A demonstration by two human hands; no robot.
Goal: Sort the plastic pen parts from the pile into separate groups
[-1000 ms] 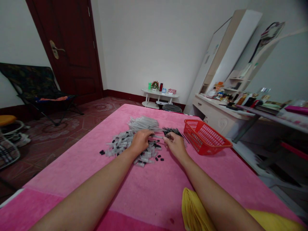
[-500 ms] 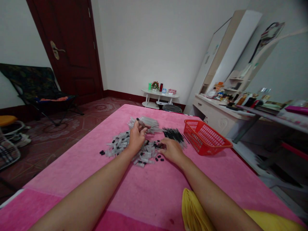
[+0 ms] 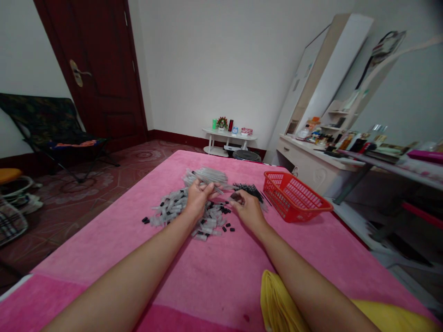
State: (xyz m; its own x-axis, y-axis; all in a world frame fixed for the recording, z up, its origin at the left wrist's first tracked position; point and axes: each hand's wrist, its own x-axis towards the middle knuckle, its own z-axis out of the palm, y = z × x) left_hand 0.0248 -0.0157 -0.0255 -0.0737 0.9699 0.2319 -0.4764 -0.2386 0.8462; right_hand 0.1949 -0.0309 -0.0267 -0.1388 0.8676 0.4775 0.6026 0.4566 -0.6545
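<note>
My left hand (image 3: 196, 199) is closed around a slim, clear pen barrel (image 3: 218, 188) that points towards the right. My right hand (image 3: 248, 208) pinches a small dark piece (image 3: 235, 197), partly hidden by the fingers, close to the barrel's right end. Beneath and around my left hand spreads a pile of clear pen caps (image 3: 207, 227) mixed with small black plugs (image 3: 228, 227). A stack of clear barrels (image 3: 212, 174) lies just behind my left hand. Dark, thin pen refills (image 3: 252, 189) lie in a bunch behind my right hand.
A red plastic basket (image 3: 294, 203) stands on the pink cloth (image 3: 207, 276) to the right. Yellow fabric (image 3: 280, 299) lies under my right forearm. Beyond the table are a low white stand (image 3: 230, 134), a dressing table (image 3: 311, 159) and a folding chair (image 3: 44, 120).
My right hand has lifted from the black plugs beside the pile and moved up and slightly right, with a small dark piece in its fingers. My left hand has tilted the barrel slightly.
</note>
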